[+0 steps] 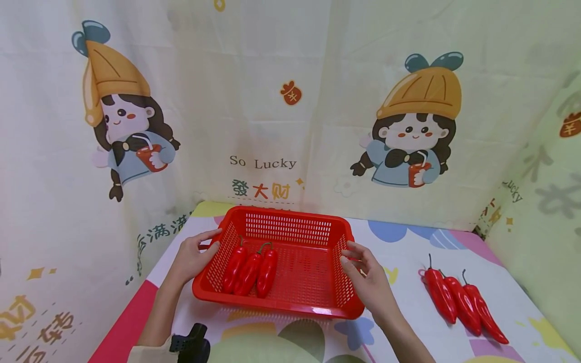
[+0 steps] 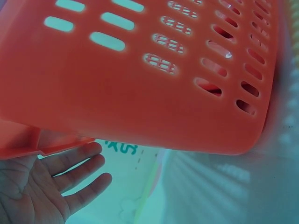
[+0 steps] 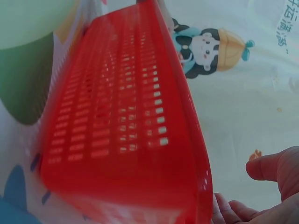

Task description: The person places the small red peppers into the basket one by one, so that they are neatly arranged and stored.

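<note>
A red basket [image 1: 299, 310] stands on the table with several red peppers [image 1: 248, 272] lying in its left half. At its left rim is my left hand [image 1: 190, 259], thumb and fingers spread; the left wrist view has the fingers of this hand [image 2: 51, 186] extended beneath the rim of the basket [image 2: 117, 112]. My right hand [image 1: 369, 277] is beside the right rim, fingers at the edge and thumb apart from them. In the right wrist view, the thumb of that hand [image 3: 266, 196] is off the basket [image 3: 126, 172], and its fingers are partly hidden behind the rim.
Several red peppers [image 1: 465, 305] lie on the patterned tabletop [image 1: 399, 312] to the right of the basket. A printed curtain [image 1: 317, 126] hangs behind the table and along its sides. A black strap mount [image 1: 192, 345] is on the left wrist.
</note>
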Demonstrator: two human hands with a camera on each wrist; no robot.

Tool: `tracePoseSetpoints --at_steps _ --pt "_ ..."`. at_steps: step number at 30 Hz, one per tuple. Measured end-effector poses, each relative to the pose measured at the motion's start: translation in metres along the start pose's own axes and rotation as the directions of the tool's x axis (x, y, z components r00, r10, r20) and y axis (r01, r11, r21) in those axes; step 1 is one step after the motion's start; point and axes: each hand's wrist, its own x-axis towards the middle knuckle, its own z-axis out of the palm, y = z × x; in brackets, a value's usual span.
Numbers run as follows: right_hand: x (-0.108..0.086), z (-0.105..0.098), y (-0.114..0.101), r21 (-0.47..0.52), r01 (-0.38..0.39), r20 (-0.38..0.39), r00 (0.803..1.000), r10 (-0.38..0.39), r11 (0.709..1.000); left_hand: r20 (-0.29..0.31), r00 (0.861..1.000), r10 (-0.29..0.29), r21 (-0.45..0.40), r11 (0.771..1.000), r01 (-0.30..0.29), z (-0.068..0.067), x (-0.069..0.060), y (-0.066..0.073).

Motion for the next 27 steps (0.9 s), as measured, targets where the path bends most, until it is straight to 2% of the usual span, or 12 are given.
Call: tracePoseSetpoints --at_steps 9,17,27 --pt "0.000 -0.016 0.008 -0.015 -0.035 -0.030 0.999 0.034 0.999 -0.026 0.997 0.070 0.043 0.997 -0.069 0.000 0.004 -0.004" --pt "0.001 -0.027 0.018 -0.067 -0.079 -0.065 0.995 0.075 0.995 -0.012 0.998 0.058 0.027 0.998 -0.057 0.001 0.003 -0.004" --pt "0.006 -0.043 0.029 -0.063 -0.114 -0.096 0.990 0.107 0.991 -0.012 0.999 0.047 0.014 0.999 -0.047 0.000 0.003 -0.004"
